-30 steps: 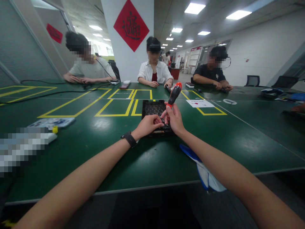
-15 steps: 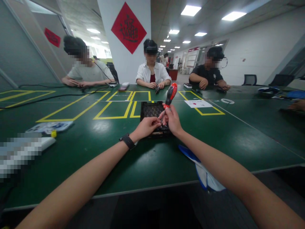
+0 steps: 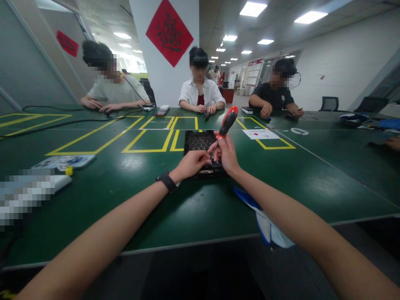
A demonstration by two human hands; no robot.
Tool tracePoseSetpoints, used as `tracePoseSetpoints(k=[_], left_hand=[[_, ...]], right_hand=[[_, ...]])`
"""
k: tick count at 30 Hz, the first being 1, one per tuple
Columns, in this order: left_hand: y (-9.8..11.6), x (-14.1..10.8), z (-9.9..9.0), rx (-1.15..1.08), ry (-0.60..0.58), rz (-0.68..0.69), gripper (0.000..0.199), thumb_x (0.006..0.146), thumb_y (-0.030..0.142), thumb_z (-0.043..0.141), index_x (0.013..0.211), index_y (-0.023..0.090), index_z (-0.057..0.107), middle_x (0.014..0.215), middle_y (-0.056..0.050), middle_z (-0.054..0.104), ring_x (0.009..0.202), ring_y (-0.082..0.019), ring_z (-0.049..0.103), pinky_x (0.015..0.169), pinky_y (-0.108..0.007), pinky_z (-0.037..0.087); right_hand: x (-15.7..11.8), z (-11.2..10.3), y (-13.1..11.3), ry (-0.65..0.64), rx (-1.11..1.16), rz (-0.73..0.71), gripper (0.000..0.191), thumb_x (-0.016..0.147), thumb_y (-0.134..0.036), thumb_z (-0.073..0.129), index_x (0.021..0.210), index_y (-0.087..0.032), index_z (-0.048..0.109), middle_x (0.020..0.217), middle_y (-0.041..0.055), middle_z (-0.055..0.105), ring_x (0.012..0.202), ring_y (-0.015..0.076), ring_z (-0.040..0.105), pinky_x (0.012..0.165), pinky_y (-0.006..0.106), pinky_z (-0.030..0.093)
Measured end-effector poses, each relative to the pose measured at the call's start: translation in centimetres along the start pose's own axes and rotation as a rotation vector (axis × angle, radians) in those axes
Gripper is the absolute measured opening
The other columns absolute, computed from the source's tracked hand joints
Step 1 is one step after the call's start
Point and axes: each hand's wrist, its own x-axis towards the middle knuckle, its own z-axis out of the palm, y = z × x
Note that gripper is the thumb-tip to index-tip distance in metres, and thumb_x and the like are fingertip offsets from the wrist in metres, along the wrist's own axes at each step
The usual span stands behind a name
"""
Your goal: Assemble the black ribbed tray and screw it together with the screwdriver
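Observation:
A screwdriver (image 3: 229,118) with a red and black handle leans up and to the right, held near its shaft by my right hand (image 3: 228,155). My left hand (image 3: 194,163), with a dark watch on the wrist, is closed in a pinch at the screwdriver's lower end. Whatever sits between those fingertips is too small to make out. Both hands are over a black open tray (image 3: 197,141) on the green table. Small dark parts seem to lie in it, partly hidden by my fingers.
A blue and white glove (image 3: 262,216) hangs over the table's front edge. Printed paper (image 3: 261,134) and a white ring (image 3: 299,131) lie to the right. At left are a patterned flat object (image 3: 64,161) and a white box-like thing (image 3: 59,185). Several people sit across the table.
The screwdriver's handle has tilted a little further to the right. Both hands stay in nearly the same place over the tray, and the view has shifted slightly.

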Motion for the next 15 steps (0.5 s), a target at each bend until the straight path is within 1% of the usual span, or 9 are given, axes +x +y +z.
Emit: tracePoseSetpoints(k=[5,8,11,15], left_hand=[[0.01,0.04,-0.01,0.055,-0.009,0.038,0.02,0.084,0.027,0.051,0.085,0.014,0.067,0.075,-0.003,0.065,0.065,-0.013,0.054,0.063,-0.022,0.038],[-0.04,0.07,0.07,0.066,-0.013,0.033,0.021,0.085,0.028,0.05,0.085,0.014,0.067,0.075,-0.002,0.065,0.066,-0.013,0.054,0.063,-0.022,0.038],[-0.03,0.14,0.17,0.053,0.004,0.007,0.024,0.085,0.033,0.051,0.086,0.014,0.066,0.075,-0.002,0.064,0.067,-0.013,0.054,0.061,-0.022,0.038],[0.14,0.21,0.09,-0.015,0.015,-0.008,0.023,0.081,0.037,0.058,0.084,0.014,0.064,0.075,-0.001,0.063,0.065,-0.012,0.052,0.061,-0.022,0.039]], right_hand=[[-0.06,0.01,0.02,-0.022,-0.009,-0.004,0.038,0.089,-0.05,0.039,0.114,-0.023,0.045,0.064,-0.0057,0.06,0.036,0.004,0.044,0.035,0.016,0.034],[-0.07,0.06,0.01,-0.027,-0.019,-0.004,0.038,0.088,-0.049,0.042,0.114,-0.022,0.045,0.063,-0.0059,0.059,0.036,0.0039,0.044,0.035,0.016,0.034],[-0.09,0.1,-0.03,-0.013,-0.022,-0.01,0.039,0.088,-0.05,0.043,0.114,-0.021,0.044,0.062,-0.0064,0.059,0.036,0.0034,0.043,0.035,0.015,0.033],[-0.11,0.15,-0.06,-0.004,-0.033,-0.022,0.039,0.088,-0.05,0.043,0.114,-0.022,0.044,0.061,-0.0068,0.058,0.037,0.0033,0.043,0.036,0.015,0.033]])
